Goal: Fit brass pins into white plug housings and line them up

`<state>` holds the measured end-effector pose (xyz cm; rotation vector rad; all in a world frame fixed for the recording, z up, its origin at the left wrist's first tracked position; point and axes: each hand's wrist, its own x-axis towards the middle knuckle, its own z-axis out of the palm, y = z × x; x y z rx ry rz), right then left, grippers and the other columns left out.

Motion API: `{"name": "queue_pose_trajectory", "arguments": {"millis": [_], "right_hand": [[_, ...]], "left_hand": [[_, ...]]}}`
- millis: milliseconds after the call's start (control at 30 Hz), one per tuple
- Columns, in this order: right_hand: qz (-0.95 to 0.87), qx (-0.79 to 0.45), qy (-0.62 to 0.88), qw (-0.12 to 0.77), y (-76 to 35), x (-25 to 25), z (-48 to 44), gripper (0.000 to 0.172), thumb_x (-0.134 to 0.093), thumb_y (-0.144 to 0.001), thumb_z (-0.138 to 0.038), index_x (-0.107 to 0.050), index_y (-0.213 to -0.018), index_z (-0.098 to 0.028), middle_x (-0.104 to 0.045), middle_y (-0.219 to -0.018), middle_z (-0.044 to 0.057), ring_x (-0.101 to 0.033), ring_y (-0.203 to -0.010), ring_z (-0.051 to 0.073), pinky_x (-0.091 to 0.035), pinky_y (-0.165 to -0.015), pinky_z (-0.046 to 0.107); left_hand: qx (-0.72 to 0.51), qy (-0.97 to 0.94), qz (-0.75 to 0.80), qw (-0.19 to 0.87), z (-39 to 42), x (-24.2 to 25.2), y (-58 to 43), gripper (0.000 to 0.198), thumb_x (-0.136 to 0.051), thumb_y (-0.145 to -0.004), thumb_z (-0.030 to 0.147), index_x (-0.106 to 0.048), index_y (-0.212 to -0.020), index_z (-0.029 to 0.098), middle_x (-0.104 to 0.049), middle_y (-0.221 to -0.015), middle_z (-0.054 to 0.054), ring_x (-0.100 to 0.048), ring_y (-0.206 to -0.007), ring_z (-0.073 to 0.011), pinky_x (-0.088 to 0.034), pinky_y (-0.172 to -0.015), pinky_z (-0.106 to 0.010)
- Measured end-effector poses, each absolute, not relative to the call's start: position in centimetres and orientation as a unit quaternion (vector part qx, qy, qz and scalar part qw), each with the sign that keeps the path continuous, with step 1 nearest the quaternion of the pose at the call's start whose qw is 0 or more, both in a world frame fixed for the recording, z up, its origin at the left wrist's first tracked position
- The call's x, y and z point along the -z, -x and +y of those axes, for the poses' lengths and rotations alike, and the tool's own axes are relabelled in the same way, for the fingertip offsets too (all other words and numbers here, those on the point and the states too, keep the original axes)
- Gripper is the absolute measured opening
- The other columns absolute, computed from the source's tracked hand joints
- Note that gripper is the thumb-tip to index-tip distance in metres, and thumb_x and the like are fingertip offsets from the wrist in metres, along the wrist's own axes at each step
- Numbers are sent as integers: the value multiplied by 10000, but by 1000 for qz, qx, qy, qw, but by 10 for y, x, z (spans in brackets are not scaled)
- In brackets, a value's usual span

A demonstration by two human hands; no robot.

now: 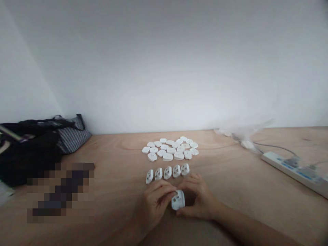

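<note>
A white plug housing [178,201] with small metal parts inside stands tilted on the table near its front, its hollow side towards me. My right hand [198,198] grips it between thumb and fingers, from below and above. At its upper left rim, the fingertips of my left hand [157,198] are pinched together and touch it; anything between them is too small or hidden to make out. Just beyond my hands, several similar housings with metal parts [167,173] stand in a row. Behind that row lies a loose group of white plug pieces [171,150].
On the right lie a white power strip [289,169] with plugs and cables, and a clear plastic bag [243,133] by the wall. A black bag [28,153] and a striped bag [71,135] sit at left. Nearer is a blurred-out dark object [64,191] on the wooden table [115,177].
</note>
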<state>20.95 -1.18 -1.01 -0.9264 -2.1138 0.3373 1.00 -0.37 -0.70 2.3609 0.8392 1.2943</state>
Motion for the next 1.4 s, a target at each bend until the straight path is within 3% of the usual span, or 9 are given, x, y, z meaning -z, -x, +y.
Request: {"name": "queue_pose_trajectory", "arguments": {"millis": [467, 633, 767, 900, 1000, 1167, 1400], "right_hand": [[-843, -121, 349, 391, -210, 10, -13, 456, -760, -593, -525, -638, -924, -236, -684, -867, 14, -559, -823, 215, -322, -764, 354], [-825, -133, 380, 396, -214, 13, -11, 469, -760, -601, -517, -629, -960, -247, -665, -913, 28, -555, -863, 227, -331, -787, 357], [-819, -148, 384, 400, -213, 13, -12, 508, -744, -663, -466, -571, -1089, -249, -657, -910, 28, -549, -862, 218, -335, -782, 343], [-827, -153, 382, 382, -209, 12, -14, 510, -768, -646, -424, -572, -1084, -250, -656, -905, 24, -547, -845, 214, -328, -773, 339], [-827, -158, 390, 373, -209, 11, -14, 525, -776, -619, -456, -582, -1060, -247, -658, -885, 20, -548, -841, 219, -323, -781, 351], [-829, -140, 419, 344, -213, 8, -12, 112, -594, -824, -293, -633, -917, -244, -649, -811, 16, -538, -837, 202, -327, -792, 358], [-847, -113, 436, 282, -210, 14, -7, 241, -565, -823, -193, -644, -1034, -279, -608, -909, 38, -523, -876, 207, -364, -767, 345]], "left_hand": [[-387, -892, 235, 7, -2, 2, 2, 230, -547, -882, 314, -655, -1070, 236, -569, -1163, -106, -525, -1070, -252, -465, -909, -419], [-335, -896, 287, 57, 0, 2, 8, 474, -675, -738, 485, -606, -1100, 186, -601, -1086, -103, -542, -1036, -270, -455, -924, -414], [-275, -904, 315, 89, 6, 6, 9, 689, -712, -662, 551, -547, -1226, 191, -586, -1153, -115, -512, -1080, -294, -430, -943, -444], [-260, -903, 321, 121, 7, 9, 6, 538, -677, -742, 483, -581, -1200, 215, -627, -1049, -86, -545, -1003, -268, -453, -888, -422], [-255, -895, 339, 140, 4, 7, 5, 577, -720, -707, 453, -580, -1204, 195, -637, -1021, -86, -557, -971, -266, -465, -864, -417], [-256, -885, 358, 152, 1, 5, 6, 539, -726, -714, 366, -590, -1196, 166, -644, -1059, -98, -565, -1003, -264, -456, -907, -407], [-247, -882, 364, 169, 2, 10, 8, 614, -696, -730, 323, -490, -1298, 212, -604, -1197, -92, -533, -1115, -270, -412, -983, -416]]}}
